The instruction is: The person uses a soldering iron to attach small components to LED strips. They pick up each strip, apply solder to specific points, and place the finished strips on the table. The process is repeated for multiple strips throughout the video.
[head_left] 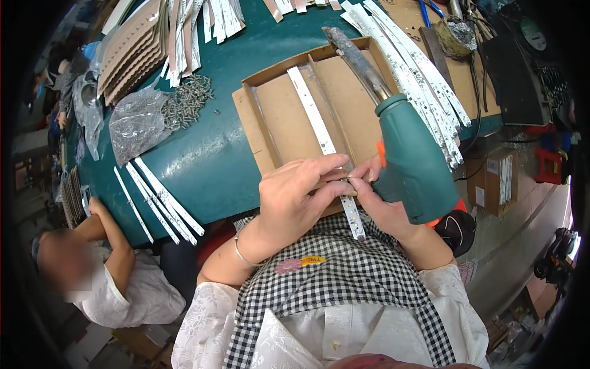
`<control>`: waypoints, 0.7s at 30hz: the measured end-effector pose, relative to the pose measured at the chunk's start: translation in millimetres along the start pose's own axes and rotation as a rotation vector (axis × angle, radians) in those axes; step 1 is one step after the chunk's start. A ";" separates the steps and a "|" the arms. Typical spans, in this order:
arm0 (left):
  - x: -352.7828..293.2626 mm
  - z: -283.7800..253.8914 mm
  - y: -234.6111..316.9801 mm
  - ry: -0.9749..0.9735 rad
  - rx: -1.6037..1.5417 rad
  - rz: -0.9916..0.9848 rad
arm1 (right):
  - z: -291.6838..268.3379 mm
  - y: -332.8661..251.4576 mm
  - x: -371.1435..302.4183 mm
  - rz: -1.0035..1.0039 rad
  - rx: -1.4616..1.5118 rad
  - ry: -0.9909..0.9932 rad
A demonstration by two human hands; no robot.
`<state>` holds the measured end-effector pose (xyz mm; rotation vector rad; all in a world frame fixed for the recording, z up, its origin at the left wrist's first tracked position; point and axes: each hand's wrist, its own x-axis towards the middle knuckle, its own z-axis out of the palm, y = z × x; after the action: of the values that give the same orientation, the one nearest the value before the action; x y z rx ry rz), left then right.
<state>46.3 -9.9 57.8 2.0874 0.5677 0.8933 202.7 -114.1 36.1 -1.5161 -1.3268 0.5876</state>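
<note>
A long white LED strip (pixel 308 111) runs from the cardboard tray (pixel 276 111) toward me, its near end with yellow chips over my apron. My left hand (pixel 301 187) is closed over the strip, thumb and fingers pinched together. Against those fingertips my right hand (pixel 387 206) also pinches, at the strip's edge; what lies between its fingers is too small to make out. Over my right hand is a green gun-shaped tool (pixel 415 160) with orange parts and a long, stained metal barrel. It hides part of the hand, and I cannot tell whether they touch.
Bundles of LED strips (pixel 412 67) lie right of the tray. On the left are several strips (pixel 163 200), a pile of small metal parts (pixel 187 98) and a plastic bag (pixel 138 126). Cardboard pieces (pixel 132 49) are stacked farther back. Another person (pixel 117 277) sits at left.
</note>
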 end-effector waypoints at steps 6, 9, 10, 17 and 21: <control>-5.1 1.5 -3.3 -0.032 -0.026 -0.046 | -1.0 2.5 5.2 -0.085 -0.192 -0.001; -7.5 1.3 -4.2 -0.018 -0.068 -0.056 | -0.2 3.9 4.8 0.006 0.003 0.007; -8.1 0.6 -4.4 -0.013 -0.081 -0.056 | 1.1 4.0 4.2 0.011 0.029 0.018; -7.7 -1.6 -9.1 -0.003 -0.121 -0.031 | 8.9 3.2 1.4 0.056 0.068 0.032; -11.4 -1.0 -17.1 0.001 -0.142 -0.038 | 11.8 4.4 4.2 0.048 0.116 0.022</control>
<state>36.5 -6.5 40.0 1.9424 0.5270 0.8866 195.8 -105.6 28.6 -1.4593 -1.2216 0.6647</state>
